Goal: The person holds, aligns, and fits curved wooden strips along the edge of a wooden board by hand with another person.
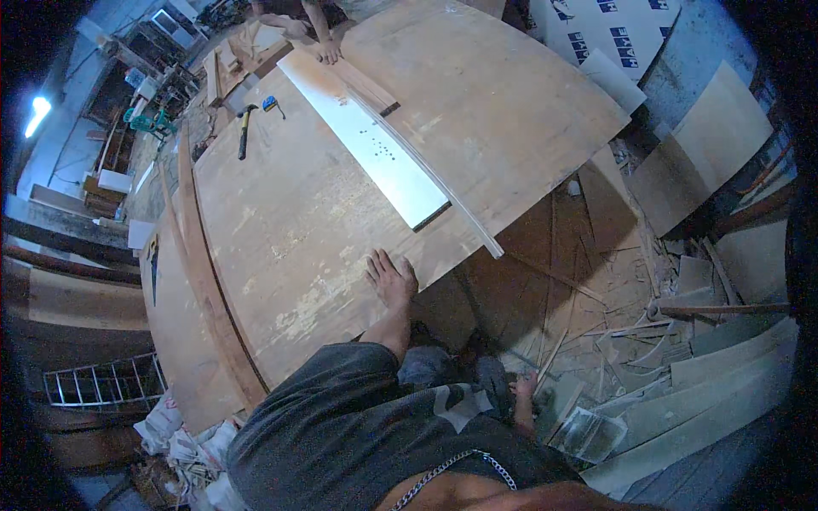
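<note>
My left hand (394, 278) lies on the near edge of a large wooden tabletop (298, 213), palm down with the fingers spread. It is nearest to the end of a long white board (388, 170), a short way beyond my fingertips. Small dark bits (381, 145) are scattered on that board. Along the board's right side runs a narrow strip (460, 209), its end jutting past the table edge. My right hand (525, 386) hangs low at my side, off the table; its fingers are too small to make out. A co-worker's hand (329, 53) rests at the far end, by a brown plank (366, 83).
A hammer (244, 132) and a blue tape measure (270, 103) lie on the table's left half. One long plank (204, 264) spans the left side. Wood scraps (613, 341) litter the floor at right, near leaning sheets (707, 145). A ladder (106, 383) is at lower left.
</note>
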Available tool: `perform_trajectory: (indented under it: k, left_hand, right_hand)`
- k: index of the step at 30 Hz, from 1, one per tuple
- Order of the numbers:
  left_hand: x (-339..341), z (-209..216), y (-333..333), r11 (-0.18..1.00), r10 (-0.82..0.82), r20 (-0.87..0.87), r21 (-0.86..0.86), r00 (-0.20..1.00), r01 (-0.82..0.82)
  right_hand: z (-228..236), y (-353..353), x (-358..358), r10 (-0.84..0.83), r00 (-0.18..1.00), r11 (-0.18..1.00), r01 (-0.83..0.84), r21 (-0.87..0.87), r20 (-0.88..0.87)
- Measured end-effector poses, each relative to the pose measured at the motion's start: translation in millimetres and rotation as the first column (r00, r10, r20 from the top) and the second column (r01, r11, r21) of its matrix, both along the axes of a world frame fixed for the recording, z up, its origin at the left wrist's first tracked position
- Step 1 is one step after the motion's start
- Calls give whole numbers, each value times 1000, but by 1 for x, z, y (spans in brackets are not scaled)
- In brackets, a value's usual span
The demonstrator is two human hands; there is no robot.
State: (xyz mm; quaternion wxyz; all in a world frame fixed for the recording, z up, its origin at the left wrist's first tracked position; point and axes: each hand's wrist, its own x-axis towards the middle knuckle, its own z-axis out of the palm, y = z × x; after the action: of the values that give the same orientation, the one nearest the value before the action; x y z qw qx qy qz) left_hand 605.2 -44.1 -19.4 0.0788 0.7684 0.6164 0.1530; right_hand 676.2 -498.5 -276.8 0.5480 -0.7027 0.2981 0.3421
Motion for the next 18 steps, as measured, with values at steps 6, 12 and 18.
perform_trajectory:
  k: [6, 12, 18]
  left_hand:
    - [-5, -1, 3, 999, 33, -8, -14, 999, -33]
    - [-7, -1, 3, 999, 42, -10, -31, 999, -42]
    - [-4, 2, 1, 999, 26, -18, -35, 1000, -26]
  right_hand:
    - [10, 11, -4, 36, 999, 996, -36, -80, -8]
    - [68, 37, -2, 159, 979, 977, -138, -161, 125]
    - [60, 33, -1, 92, 991, 986, -78, -144, 94]
